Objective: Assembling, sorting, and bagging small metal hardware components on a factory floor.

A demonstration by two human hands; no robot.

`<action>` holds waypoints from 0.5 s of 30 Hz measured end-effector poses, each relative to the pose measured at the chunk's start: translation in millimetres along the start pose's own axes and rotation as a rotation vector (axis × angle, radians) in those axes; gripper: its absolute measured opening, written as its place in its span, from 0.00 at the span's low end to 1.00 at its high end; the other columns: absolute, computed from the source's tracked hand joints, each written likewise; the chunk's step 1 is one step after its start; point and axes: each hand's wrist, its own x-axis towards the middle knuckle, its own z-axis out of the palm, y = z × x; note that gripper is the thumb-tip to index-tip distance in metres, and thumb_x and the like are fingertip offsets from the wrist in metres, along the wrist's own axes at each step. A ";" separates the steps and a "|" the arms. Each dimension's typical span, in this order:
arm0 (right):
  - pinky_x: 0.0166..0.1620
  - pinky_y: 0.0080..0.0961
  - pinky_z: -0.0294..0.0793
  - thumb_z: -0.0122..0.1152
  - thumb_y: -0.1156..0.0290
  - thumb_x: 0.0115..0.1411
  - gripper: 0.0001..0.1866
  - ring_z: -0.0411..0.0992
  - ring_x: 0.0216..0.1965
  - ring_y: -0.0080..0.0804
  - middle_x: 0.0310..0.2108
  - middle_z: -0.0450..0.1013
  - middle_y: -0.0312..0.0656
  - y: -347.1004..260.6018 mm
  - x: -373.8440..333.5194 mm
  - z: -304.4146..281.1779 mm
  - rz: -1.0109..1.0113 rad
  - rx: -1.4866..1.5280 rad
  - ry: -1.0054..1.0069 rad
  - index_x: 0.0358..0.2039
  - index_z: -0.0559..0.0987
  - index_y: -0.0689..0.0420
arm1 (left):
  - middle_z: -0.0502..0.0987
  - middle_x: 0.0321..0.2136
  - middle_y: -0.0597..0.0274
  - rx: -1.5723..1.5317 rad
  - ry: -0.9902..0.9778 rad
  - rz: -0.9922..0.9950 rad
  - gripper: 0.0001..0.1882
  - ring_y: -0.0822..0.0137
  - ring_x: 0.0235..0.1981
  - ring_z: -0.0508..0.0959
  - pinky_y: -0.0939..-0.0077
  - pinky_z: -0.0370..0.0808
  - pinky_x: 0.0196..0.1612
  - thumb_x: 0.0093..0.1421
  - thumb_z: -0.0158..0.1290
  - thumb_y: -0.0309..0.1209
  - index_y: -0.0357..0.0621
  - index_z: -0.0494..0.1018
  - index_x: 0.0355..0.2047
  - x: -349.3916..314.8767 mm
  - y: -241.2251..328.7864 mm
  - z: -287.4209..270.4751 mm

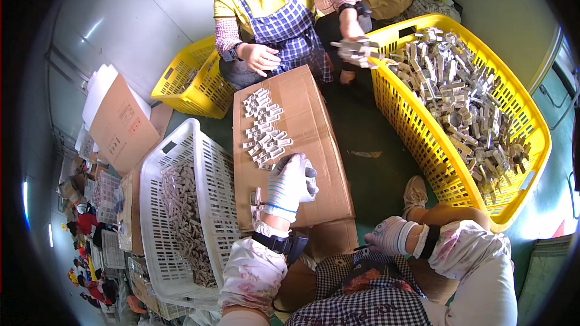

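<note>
My left hand (292,182), in a white knit glove, rests over the cardboard box (320,163) with its fingers curled; what it holds, if anything, is hidden. Just beyond its fingers, several small silvery metal clip-like parts (264,125) lie in a cluster on the box. One more metal part (256,198) sits beside my left wrist. Low over my lap, my gloved right hand (389,235) is closed around a thin dark thing (361,247), too small to make out.
Across the box sits a co-worker (284,24), one hand moving a metal piece (359,52) by the large yellow basket (417,118), which is heaped with metal parts. A white basket (220,169) of small parts stands left. Behind it are another yellow basket (181,81) and an open carton (124,124).
</note>
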 end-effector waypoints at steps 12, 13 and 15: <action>0.40 0.38 0.77 0.51 0.61 0.58 0.14 0.78 0.37 0.44 0.31 0.79 0.45 5.2 -2.2 -11.7 0.075 -0.044 -0.033 0.36 0.81 0.54 | 0.74 0.24 0.60 0.022 -0.119 0.008 0.07 0.63 0.21 0.71 0.68 0.62 0.22 0.58 0.53 0.38 0.54 0.74 0.35 35.3 4.5 -14.9; 0.39 0.38 0.77 0.52 0.62 0.57 0.14 0.78 0.36 0.44 0.30 0.79 0.45 4.6 -0.2 -14.2 0.066 -0.068 -0.048 0.35 0.82 0.54 | 0.73 0.27 0.58 0.168 -0.150 0.168 0.11 0.62 0.28 0.71 0.69 0.62 0.31 0.53 0.53 0.40 0.52 0.73 0.35 48.2 5.3 -28.4; 0.39 0.38 0.77 0.51 0.60 0.59 0.15 0.78 0.36 0.43 0.30 0.79 0.43 2.4 7.8 -10.9 0.026 -0.110 -0.023 0.37 0.81 0.53 | 0.72 0.33 0.56 0.464 -0.208 0.486 0.19 0.59 0.41 0.71 0.69 0.61 0.49 0.44 0.54 0.44 0.48 0.73 0.35 67.6 12.2 -53.7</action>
